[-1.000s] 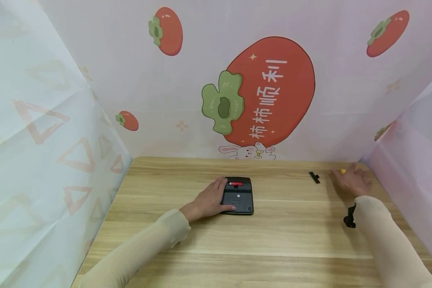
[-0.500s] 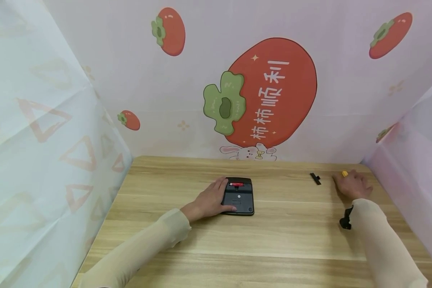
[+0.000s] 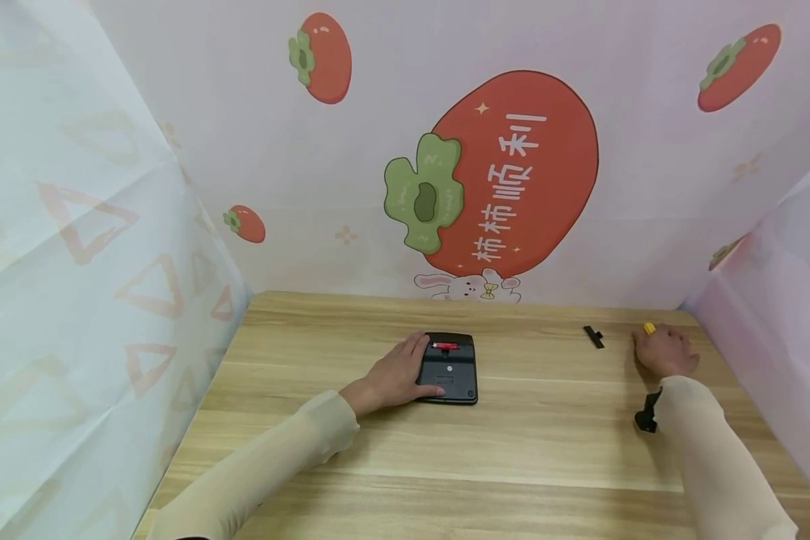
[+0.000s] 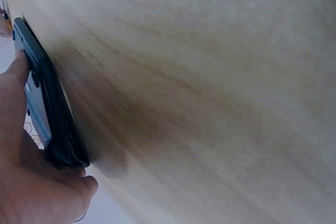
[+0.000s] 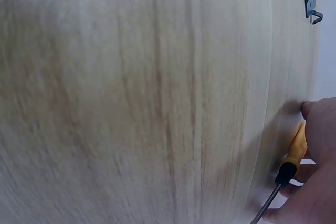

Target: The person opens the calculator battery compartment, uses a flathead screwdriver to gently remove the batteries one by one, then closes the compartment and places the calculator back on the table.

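A black calculator [image 3: 460, 375] lies back side up on the wooden table, its battery bay uncovered with a red battery [image 3: 445, 346] in it. My left hand [image 3: 394, 375] holds it at its left side, thumb on the back and fingers along the edge; in the left wrist view the thumb and fingers span the calculator [image 4: 50, 103]. Far right, my right hand [image 3: 666, 351] has its fingers bent round a screwdriver's yellow handle [image 3: 650, 328]. In the right wrist view, the screwdriver [image 5: 295, 153] shows a black collar and thin metal shaft; part of the handle is hidden.
A small black battery cover [image 3: 594, 337] lies on the table [image 3: 513, 450] left of my right hand. Patterned sheets form the back wall [image 3: 310, 165] and both sides. The right sheet [image 3: 776, 322] stands close to my right hand.
My right hand's fingers, spread around the yellow handle a second ago, have drawn in around it. The left hand and the calculator have stayed put; the head view has shifted slightly.
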Demonstrator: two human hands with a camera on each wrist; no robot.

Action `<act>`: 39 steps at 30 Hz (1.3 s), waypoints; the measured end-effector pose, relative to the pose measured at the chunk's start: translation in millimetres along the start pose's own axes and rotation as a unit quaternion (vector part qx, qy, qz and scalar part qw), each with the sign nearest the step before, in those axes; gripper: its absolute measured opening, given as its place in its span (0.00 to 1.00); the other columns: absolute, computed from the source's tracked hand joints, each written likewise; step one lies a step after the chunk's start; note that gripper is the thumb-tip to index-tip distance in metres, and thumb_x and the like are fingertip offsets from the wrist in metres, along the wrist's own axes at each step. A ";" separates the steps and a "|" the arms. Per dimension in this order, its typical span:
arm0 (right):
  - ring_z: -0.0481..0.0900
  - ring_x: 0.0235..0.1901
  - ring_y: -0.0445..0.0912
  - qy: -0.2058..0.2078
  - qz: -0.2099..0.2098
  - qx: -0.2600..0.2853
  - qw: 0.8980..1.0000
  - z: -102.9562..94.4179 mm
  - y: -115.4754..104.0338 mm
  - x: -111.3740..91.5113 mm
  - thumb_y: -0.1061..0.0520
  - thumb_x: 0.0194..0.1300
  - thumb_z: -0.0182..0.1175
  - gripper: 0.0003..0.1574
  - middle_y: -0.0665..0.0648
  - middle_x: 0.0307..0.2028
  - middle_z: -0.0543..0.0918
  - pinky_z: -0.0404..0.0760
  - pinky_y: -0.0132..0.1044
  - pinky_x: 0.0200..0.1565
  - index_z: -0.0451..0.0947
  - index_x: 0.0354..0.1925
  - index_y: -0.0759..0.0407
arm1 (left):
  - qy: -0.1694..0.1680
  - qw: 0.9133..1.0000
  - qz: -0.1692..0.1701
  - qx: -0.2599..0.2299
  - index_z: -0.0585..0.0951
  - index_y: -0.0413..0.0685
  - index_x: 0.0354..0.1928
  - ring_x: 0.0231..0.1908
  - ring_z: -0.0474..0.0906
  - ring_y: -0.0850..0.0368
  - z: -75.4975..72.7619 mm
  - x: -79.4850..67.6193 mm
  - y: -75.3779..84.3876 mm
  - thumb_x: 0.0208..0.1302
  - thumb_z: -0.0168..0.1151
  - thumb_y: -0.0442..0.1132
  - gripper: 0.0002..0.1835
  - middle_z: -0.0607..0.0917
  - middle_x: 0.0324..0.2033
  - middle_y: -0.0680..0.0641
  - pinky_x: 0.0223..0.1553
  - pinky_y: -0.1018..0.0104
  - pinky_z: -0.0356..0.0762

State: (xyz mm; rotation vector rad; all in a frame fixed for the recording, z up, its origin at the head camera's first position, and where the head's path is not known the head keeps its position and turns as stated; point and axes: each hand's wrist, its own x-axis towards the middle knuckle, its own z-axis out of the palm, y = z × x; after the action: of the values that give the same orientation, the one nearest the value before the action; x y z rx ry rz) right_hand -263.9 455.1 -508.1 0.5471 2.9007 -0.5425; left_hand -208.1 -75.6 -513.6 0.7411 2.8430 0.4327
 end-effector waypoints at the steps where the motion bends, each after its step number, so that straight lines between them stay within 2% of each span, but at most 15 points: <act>1: 0.48 0.70 0.84 0.003 -0.001 -0.001 1.000 0.0 -0.1 0.3 0.35 0.84 0.31 0.54 0.92 0.70 0.49 0.54 0.82 0.66 0.45 0.76 0.84 | 0.001 1.000 0.000 0.001 0.52 0.39 0.84 0.81 0.56 0.43 0.1 0.2 0.0 0.66 0.61 0.75 0.61 0.55 0.83 0.38 0.79 0.51 0.61; 10: 0.52 0.68 0.86 0.008 -0.012 0.000 1.000 -1.9 -2.8 -1.1 0.42 0.86 0.31 0.44 0.90 0.69 0.52 0.57 0.82 0.64 0.54 0.72 0.83 | -0.003 1.000 -0.004 0.002 0.51 0.39 0.84 0.80 0.57 0.43 -0.9 0.4 1.7 0.66 0.61 0.75 0.62 0.54 0.83 0.38 0.79 0.51 0.60; 20: 0.57 0.65 0.85 0.025 -0.019 -0.006 0.999 -3.9 -5.2 0.0 0.48 0.87 0.31 0.37 0.89 0.66 0.58 0.61 0.80 0.62 0.59 0.68 0.83 | -0.002 1.000 -0.005 0.005 0.51 0.39 0.84 0.80 0.58 0.42 -2.4 0.9 2.0 0.66 0.61 0.75 0.61 0.55 0.83 0.38 0.79 0.51 0.60; 26: 0.64 0.59 0.85 0.058 -0.052 -0.019 0.997 -2.0 -2.9 2.6 0.54 0.85 0.36 0.32 0.91 0.57 0.66 0.67 0.78 0.57 0.66 0.58 0.87 | 0.000 1.000 -0.003 0.006 0.51 0.40 0.84 0.80 0.57 0.42 -2.2 1.1 1.4 0.66 0.61 0.76 0.62 0.55 0.83 0.38 0.79 0.51 0.60; 32: 0.74 0.48 0.81 0.119 -0.117 -0.037 0.985 5.5 2.4 6.4 0.61 0.81 0.42 0.27 0.87 0.42 0.77 0.71 0.72 0.55 0.73 0.41 0.90 | 0.000 1.000 -0.003 0.003 0.51 0.40 0.84 0.80 0.58 0.42 0.0 1.4 -0.4 0.66 0.61 0.76 0.62 0.55 0.83 0.39 0.78 0.51 0.62; 36: 0.75 0.43 0.81 0.132 -0.132 -0.030 0.982 8.7 4.5 6.7 0.63 0.78 0.43 0.26 0.86 0.37 0.78 0.74 0.70 0.50 0.74 0.39 0.91 | 0.001 1.000 -0.002 0.002 0.52 0.40 0.84 0.80 0.58 0.42 0.4 0.6 -0.5 0.65 0.61 0.76 0.62 0.55 0.83 0.39 0.78 0.51 0.63; 39: 0.75 0.44 0.82 0.126 -0.122 -0.019 0.984 10.1 5.0 5.9 0.64 0.77 0.43 0.25 0.87 0.39 0.77 0.75 0.71 0.49 0.74 0.40 0.91 | -0.001 1.000 -0.004 0.000 0.52 0.41 0.84 0.80 0.58 0.42 0.1 -0.4 0.1 0.65 0.61 0.76 0.62 0.55 0.83 0.39 0.77 0.51 0.64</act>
State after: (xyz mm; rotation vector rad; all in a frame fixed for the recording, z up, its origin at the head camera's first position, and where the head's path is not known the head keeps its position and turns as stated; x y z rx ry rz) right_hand -266.7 457.6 -520.3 0.2740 3.2381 -0.4760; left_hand -207.7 -75.7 -513.6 0.7286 2.8436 0.4299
